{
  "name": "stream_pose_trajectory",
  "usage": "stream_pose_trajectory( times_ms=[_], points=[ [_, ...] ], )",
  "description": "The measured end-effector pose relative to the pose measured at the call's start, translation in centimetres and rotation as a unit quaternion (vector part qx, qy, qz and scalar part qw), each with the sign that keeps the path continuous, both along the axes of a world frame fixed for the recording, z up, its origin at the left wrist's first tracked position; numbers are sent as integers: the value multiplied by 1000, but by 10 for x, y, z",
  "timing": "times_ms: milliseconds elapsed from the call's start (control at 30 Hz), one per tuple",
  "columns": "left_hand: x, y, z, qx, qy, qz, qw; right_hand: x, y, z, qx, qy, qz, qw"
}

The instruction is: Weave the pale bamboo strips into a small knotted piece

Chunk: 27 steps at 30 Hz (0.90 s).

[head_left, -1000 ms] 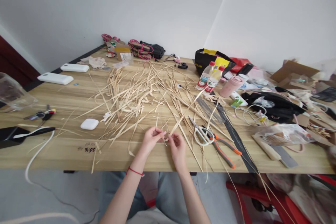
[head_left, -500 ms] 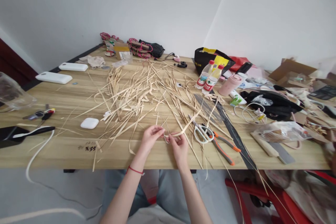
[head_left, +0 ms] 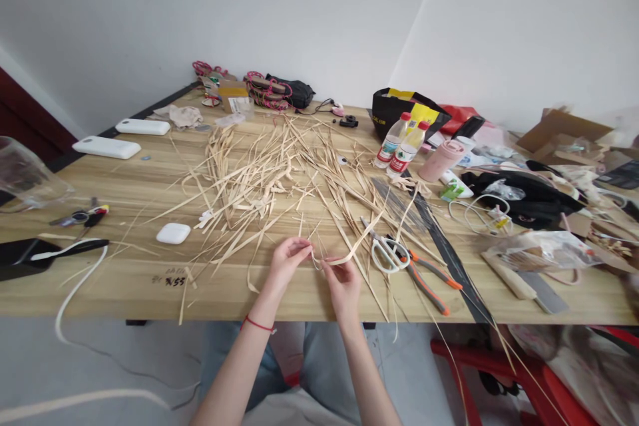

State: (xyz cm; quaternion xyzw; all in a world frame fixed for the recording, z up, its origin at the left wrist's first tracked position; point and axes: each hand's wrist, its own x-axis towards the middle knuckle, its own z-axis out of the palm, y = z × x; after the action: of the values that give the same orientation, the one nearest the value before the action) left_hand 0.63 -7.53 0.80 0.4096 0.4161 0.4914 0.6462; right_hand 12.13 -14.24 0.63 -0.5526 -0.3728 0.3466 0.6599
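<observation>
The left hand [head_left: 290, 256] and right hand [head_left: 344, 283], fingertips pinched nearly closed, hold a pale flat strip [head_left: 362, 239] between them, probably for fine control; scissors [head_left: 390, 255] lie just right, presumably for easy reach.

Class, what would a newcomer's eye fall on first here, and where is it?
Probably the tangle of pale strips across the middle of the table. Next, the right hand holding a single strip near the front edge, close beside the left hand. Orange-handled pliers lie to their right, with two red-capped bottles farther back.
</observation>
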Motion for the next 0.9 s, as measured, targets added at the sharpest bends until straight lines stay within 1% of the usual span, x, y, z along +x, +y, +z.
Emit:
stream_pose_trajectory(
  times_ms=[233, 433, 533, 767, 900],
  points=[
    [0, -1, -1, 0, -1, -5, 1000, -1, -4, -4, -19, 44, 2, 999],
    [-1, -3, -1, 15, 16, -17, 1000, 0, 0, 2, -21, 46, 4, 999],
    [-2, -5, 2, 6, 8, -35, 999, 1, 2, 5, -30, 50, 13, 998],
    [-2, -10, 13, 1, -16, -108, 994, 5, 3, 8, -32, 121, 23, 992],
    [-3, -9, 15, 23, 8, -102, 994, 7, 4, 11, -46, 142, 22, 989]
  ],
)
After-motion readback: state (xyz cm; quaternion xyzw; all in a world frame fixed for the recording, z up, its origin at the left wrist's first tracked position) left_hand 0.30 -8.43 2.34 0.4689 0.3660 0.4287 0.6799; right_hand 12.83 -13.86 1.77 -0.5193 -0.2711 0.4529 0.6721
